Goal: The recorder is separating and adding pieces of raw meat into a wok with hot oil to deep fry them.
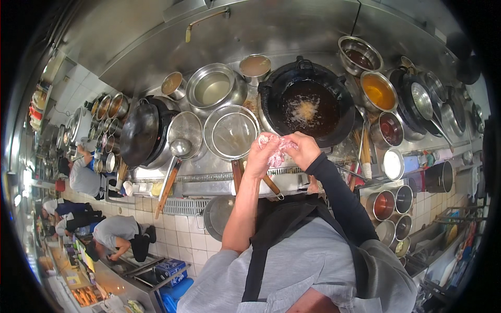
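Observation:
Both my hands meet in front of me, just short of the near rim of a large black wok (271,112). Between them is a pale pink, floury clump of raw meat (276,157). My left hand (258,156) is closed round one part of it, and the fingers of my right hand (303,150) pinch the other side. Dark oil (326,112) fills the wok, and a light golden piece (305,110) bubbles in its middle. Left of my hands, a round mesh strainer (231,131) with a wooden handle rests on the counter.
A ladle (180,148) lies over another strainer (187,128) at the left. Behind stands a pot of pale liquid (213,88). Orange liquid (379,91) and white contents (393,164) fill containers at the right. Several people work at the far left, one (122,235) bending over.

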Demonstrator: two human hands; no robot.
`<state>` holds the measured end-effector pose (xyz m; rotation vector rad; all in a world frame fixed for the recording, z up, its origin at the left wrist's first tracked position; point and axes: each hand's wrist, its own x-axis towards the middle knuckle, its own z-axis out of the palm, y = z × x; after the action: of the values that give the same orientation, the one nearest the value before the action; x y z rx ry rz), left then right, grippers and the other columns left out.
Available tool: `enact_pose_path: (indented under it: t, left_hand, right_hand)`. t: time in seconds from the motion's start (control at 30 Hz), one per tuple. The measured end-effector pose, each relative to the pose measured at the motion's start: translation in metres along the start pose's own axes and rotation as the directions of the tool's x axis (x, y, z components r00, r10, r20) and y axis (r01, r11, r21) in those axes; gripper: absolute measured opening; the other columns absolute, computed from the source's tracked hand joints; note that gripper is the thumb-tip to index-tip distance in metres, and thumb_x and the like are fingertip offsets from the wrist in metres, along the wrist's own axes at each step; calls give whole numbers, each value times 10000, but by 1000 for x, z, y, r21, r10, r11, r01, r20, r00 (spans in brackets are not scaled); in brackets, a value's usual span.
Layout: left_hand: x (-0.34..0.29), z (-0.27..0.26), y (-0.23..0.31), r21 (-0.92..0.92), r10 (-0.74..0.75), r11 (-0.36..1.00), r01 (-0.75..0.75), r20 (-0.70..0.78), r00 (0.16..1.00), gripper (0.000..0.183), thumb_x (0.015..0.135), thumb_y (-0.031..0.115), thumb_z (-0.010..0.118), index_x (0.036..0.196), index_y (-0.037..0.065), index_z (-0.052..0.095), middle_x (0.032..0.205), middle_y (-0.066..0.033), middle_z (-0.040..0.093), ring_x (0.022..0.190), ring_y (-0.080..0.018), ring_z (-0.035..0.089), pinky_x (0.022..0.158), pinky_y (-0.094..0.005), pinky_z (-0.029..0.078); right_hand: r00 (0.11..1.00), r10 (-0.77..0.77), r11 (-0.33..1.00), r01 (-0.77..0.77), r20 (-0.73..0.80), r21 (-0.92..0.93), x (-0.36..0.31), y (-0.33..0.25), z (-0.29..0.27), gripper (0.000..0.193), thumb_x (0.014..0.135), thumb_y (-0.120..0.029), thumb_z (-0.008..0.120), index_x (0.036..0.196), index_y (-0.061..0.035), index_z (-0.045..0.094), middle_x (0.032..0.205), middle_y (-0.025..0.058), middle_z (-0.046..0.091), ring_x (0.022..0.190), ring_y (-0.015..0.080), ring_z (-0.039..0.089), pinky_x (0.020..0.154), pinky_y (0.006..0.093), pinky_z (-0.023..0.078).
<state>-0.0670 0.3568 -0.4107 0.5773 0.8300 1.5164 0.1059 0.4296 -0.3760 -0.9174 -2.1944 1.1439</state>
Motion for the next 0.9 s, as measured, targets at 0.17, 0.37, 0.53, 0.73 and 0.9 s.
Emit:
enact_pose_path:
  t: [0.17, 0.37, 0.53, 0.73, 0.9]
  left_hand:
    - [-3, 10, 5, 29, -44, 999, 45, -11, 999, 141, 996, 152, 645, 1081, 52, 594, 942, -72, 682, 798, -129, 669, 652, -285, 571]
    - [-1, 8, -5, 65, -88, 994, 90, -29, 996, 153, 964, 149, 701, 1043, 56, 607, 933, -51, 675, 773, -105, 648, 636, -257, 546]
    - [0, 5, -5, 13, -88, 996, 87, 29, 996, 164, 924, 52, 719, 1039, 37, 603, 913, -75, 688, 745, -130, 669, 627, -271, 552]
    - [2, 10, 1, 57, -51, 997, 50, 30, 998, 181, 891, -28, 695, 1028, 33, 595, 901, -111, 696, 709, -160, 688, 585, -285, 571]
    - [2, 10, 5, 31, -38, 999, 39, -8, 999, 171, 889, -36, 687, 1016, 32, 594, 939, -113, 698, 750, -161, 694, 634, -292, 594]
  right_hand:
    - [995, -98, 995, 99, -36, 12, -3, -2, -9, 352, 785, -76, 733, 1124, 12, 692, 955, 163, 659, 901, 346, 656, 841, 392, 520]
    - [999, -43, 977, 41, 4, 207, -2, -7, -14, 361, 826, -79, 734, 1169, 12, 665, 916, 143, 667, 841, 261, 676, 789, 370, 538]
    - [951, 280, 751, -302, 131, 587, -4, 35, -10, 341, 927, -33, 656, 1265, -18, 616, 941, 104, 683, 820, 167, 674, 636, 307, 564]
    - [942, 295, 304, -248, 157, 920, -10, 34, -11, 283, 975, 14, 563, 1255, 10, 598, 1030, 97, 682, 788, 153, 656, 600, 278, 563]
    - [916, 319, 156, -305, 244, 940, -5, 35, -19, 243, 982, -23, 563, 1214, 16, 623, 1067, 85, 681, 808, 146, 663, 629, 290, 548]
